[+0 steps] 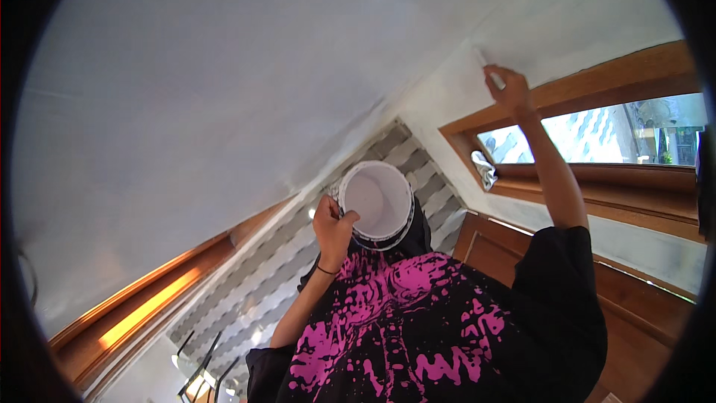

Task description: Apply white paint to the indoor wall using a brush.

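My left hand (333,231) grips the rim of a round white paint bucket (399,209), with the thumb over its inner edge. The bucket is held in front of my chest, and its inside is coated in white; how much paint lies in it I cannot tell. High at the right, my right arm is stretched up and my right hand (509,89) is closed on a slim paintbrush (479,57). The pale brush tip is at the white wall (455,78) above the window frame, close to the ceiling line; most of its handle is hidden by my fingers.
A wooden-framed window (597,134) is beside my right arm, with a crumpled whitish cloth (483,170) at its corner. Below it is a brown wooden door (485,246). Grey-and-white patterned floor (283,276) spreads beneath me. A dark-legged stand (205,373) is at lower left.
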A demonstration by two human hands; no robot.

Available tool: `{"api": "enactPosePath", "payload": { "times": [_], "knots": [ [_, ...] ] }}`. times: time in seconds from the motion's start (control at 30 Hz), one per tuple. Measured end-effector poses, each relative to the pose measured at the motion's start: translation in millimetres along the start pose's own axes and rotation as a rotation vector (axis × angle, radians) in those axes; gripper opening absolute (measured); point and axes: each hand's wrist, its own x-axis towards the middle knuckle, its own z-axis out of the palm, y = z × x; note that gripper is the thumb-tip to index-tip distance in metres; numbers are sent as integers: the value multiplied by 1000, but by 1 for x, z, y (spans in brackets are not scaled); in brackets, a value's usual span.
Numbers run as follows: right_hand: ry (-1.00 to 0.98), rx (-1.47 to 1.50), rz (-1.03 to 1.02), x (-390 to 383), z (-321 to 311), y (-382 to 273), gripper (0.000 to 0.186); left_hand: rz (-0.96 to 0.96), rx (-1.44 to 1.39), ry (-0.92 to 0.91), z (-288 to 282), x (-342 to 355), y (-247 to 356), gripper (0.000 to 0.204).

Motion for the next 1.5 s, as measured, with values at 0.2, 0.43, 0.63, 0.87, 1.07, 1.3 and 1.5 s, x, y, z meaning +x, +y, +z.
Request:
{"api": "enactPosePath", "payload": {
  "times": [0.2, 0.43, 0.63, 0.87, 1.07, 1.3, 1.5],
  "knots": [
    [10, 205, 278, 2, -23, -38, 18, -42, -2, 14, -4, -2, -10, 38],
    [-277, 149, 319, -59, 87, -35, 20, -67, 23, -21, -10, -11, -10, 38],
    [-272, -120, 199, -61, 135, 18, 19, -120, 27, -33, -17, -17, -5, 36],
    [-179, -104, 121, -11, 48, 10, 17, -122, 57, -29, -15, -12, 5, 36],
    [40, -55, 70, 21, -21, -24, 14, -107, 25, -70, -14, -8, 15, 36],
    [-6, 200, 301, -6, 15, -54, 17, -101, -9, -68, -14, -12, 12, 36],
    [119, 208, 207, -41, 120, -14, 16, -113, 44, -67, -17, -15, 11, 37]
  ]
}}
